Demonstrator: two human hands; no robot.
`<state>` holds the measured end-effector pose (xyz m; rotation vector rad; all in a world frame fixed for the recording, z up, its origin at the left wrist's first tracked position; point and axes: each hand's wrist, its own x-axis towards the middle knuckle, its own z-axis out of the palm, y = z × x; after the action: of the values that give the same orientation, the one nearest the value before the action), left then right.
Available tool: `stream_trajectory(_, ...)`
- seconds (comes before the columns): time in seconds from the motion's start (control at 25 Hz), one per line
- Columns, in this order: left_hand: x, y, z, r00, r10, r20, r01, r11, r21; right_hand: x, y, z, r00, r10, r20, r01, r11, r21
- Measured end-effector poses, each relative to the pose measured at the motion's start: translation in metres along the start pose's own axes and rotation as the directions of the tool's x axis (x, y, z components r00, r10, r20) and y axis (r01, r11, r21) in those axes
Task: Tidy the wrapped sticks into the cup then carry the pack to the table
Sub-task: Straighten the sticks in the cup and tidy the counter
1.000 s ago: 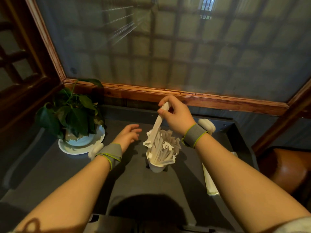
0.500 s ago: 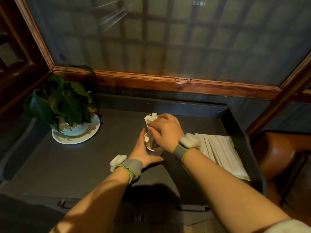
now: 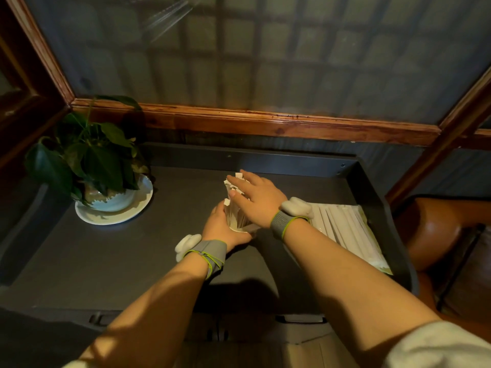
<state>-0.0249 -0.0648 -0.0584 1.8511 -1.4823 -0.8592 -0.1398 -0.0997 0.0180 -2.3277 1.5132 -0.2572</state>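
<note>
A white cup point(image 3: 240, 229) full of paper-wrapped sticks point(image 3: 233, 208) stands on the dark counter point(image 3: 132, 251). My left hand point(image 3: 221, 225) is wrapped around the cup's left side and base. My right hand point(image 3: 256, 197) lies flat, fingers spread, pressing on the tops of the sticks. A clear pack of wrapped sticks point(image 3: 348, 235) lies flat on the counter to the right, partly hidden by my right forearm.
A potted green plant point(image 3: 87, 160) on a white saucer point(image 3: 117, 213) sits at the counter's left. A raised dark rim point(image 3: 385, 208) borders the back and right. A wood-framed glass panel point(image 3: 265, 62) rises behind. A brown leather seat point(image 3: 435, 229) is at the right.
My right hand pushed a stick down into the cup and now rests flat on the stick tops. My left hand went from open beside the cup to gripping it. The view dropped.
</note>
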Motion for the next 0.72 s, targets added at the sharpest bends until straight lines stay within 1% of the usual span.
stream_trajectory(0.12, -0.004, 0.003, -0.004, 1.000, 0.012, 0.004, -0.012, 0.997, 0.080, -0.005, -0.001, 0.001, 1.000, 0.005, -0.009, -0.005, 1.000, -0.006)
stream_trajectory(0.4, -0.031, -0.002, -0.002, 1.000, -0.001, -0.017, 0.003, 0.995, 0.100, -0.030, -0.009, 0.007, 1.000, -0.002, -0.007, 0.002, 1.000, 0.014)
stream_trajectory(0.52, -0.043, -0.002, -0.003, 1.000, 0.004, -0.023, -0.001, 0.990, 0.138, -0.041, -0.012, 0.007, 1.000, -0.014, -0.026, 0.014, 1.000, 0.004)
stream_trajectory(0.72, -0.060, -0.005, 0.000, 1.000, -0.005, 0.015, 0.003, 0.986, 0.166, -0.058, -0.015, 0.015, 0.999, -0.013, -0.031, 0.013, 1.000, 0.006)
